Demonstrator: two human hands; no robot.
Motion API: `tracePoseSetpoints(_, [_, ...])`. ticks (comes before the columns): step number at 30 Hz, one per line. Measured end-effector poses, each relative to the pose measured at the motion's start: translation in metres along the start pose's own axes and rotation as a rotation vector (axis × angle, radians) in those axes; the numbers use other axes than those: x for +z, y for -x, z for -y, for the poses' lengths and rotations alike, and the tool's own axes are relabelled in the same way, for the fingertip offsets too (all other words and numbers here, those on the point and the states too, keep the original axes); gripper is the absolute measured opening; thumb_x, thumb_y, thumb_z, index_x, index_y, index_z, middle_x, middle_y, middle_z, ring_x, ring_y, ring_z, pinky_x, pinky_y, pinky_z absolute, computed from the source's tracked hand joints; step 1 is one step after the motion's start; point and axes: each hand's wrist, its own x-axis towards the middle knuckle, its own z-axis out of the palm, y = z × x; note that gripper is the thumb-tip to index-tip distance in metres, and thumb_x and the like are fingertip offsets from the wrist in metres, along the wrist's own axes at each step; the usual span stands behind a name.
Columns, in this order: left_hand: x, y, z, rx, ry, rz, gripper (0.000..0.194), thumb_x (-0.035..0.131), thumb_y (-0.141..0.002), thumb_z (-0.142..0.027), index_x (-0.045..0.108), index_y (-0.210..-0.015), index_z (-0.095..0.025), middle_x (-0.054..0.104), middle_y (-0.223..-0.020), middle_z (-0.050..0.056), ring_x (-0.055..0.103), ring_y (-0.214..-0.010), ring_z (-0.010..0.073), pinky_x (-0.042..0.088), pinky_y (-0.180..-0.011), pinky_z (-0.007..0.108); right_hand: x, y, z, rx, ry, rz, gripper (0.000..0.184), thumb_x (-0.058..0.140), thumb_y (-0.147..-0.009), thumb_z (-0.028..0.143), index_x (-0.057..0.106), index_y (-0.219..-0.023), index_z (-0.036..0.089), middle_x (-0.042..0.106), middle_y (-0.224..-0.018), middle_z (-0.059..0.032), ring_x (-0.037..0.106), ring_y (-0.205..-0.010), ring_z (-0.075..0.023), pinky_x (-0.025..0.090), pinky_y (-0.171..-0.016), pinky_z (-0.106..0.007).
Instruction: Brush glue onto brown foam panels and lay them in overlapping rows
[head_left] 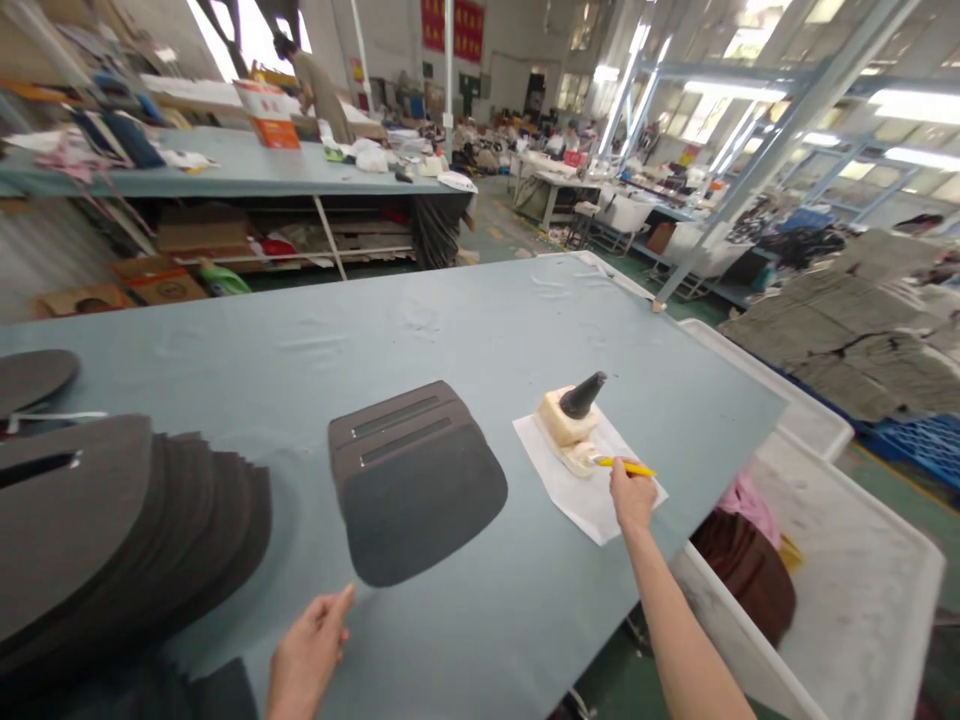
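My right hand (632,495) is closed round the yellow handle of a small brush (626,466). The brush's tip touches the pale, glue-like mass at the foot of a cream-coloured block-shaped container (568,420) with a black cone-shaped nozzle (583,395) on top. Under the container lies a white sheet of paper (592,515). Left of it, two dark grey slotted panels (424,500) lie flat, one overlapping the other. Near their lower-left corner, my left hand (311,645) hovers with loosely bent fingers, the index finger stretched out, holding nothing I can see.
A tall stack of dark grey cut pieces (210,520) covers the left of the blue-green table (450,320). White bins (847,560) with brown and pink material stand against its right edge. A metal post (757,180) rises at the far right corner. Behind, a person (319,85) leans over another table.
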Motion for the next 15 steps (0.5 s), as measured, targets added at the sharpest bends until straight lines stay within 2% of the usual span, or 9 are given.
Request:
tracePoseSetpoints(2, [-0.002,0.008,0.003,0.018,0.003,-0.01,0.057,0.041,-0.066,-0.072,0.06,-0.078,-0.02,0.048,-0.044,-0.004,0.05,-0.045,0.0177,0.037,-0.046,0.026,0.009,0.001,-0.001,0.017,-0.013,0.068,0.041,0.046,-0.071,0.045,0.068,-0.083,0.012,0.06,-0.051,-0.0028,0.056,-0.051,-0.0184,0.04,-0.056,-0.028])
tracePoseSetpoints(4, [-0.006,0.016,0.007,0.039,0.005,-0.046,0.055,0.04,-0.067,-0.07,0.061,-0.077,-0.02,0.05,-0.046,-0.003,0.052,-0.048,0.0189,0.039,-0.048,0.027,0.014,0.003,-0.004,0.043,-0.046,0.135,0.045,0.049,-0.07,0.047,0.067,-0.088,0.011,0.061,-0.051,-0.0027,0.055,-0.048,-0.0176,0.04,-0.055,-0.028])
tracePoseSetpoints(7, [-0.015,0.03,0.015,0.072,0.035,-0.102,0.054,0.044,-0.065,-0.069,0.063,-0.078,-0.02,0.062,-0.059,0.001,0.059,-0.06,0.022,0.045,-0.054,0.029,0.013,0.008,-0.013,0.073,-0.116,0.107,0.051,0.049,-0.07,0.05,0.065,-0.097,0.01,0.063,-0.055,-0.0033,0.056,-0.048,-0.0169,0.041,-0.054,-0.027])
tracePoseSetpoints(10, [-0.021,0.038,0.02,0.121,0.079,-0.135,0.054,0.05,-0.063,-0.068,0.063,-0.083,-0.02,0.068,-0.073,0.004,0.063,-0.076,0.0251,0.049,-0.066,0.031,0.005,0.012,-0.022,0.059,-0.078,0.083,0.049,0.047,-0.072,0.049,0.065,-0.097,0.012,0.062,-0.056,-0.0028,0.057,-0.05,-0.0173,0.041,-0.055,-0.027])
tracePoseSetpoints(13, [-0.025,0.042,0.018,0.162,0.147,-0.139,0.055,0.056,-0.061,-0.067,0.063,-0.085,-0.017,0.069,-0.082,0.006,0.063,-0.085,0.026,0.049,-0.076,0.033,-0.007,0.018,-0.02,-0.101,0.082,0.125,0.042,0.045,-0.073,0.046,0.067,-0.09,0.015,0.062,-0.057,-0.0037,0.057,-0.056,-0.0187,0.04,-0.058,-0.028])
tracePoseSetpoints(15, [-0.03,0.049,0.011,0.212,0.203,-0.137,0.052,0.058,-0.063,-0.063,0.063,-0.086,-0.017,0.068,-0.083,0.007,0.063,-0.083,0.0243,0.05,-0.076,0.033,-0.017,0.027,-0.008,-0.244,0.195,0.139,0.039,0.044,-0.073,0.046,0.067,-0.084,0.017,0.063,-0.062,-0.0058,0.056,-0.058,-0.0191,0.037,-0.057,-0.028])
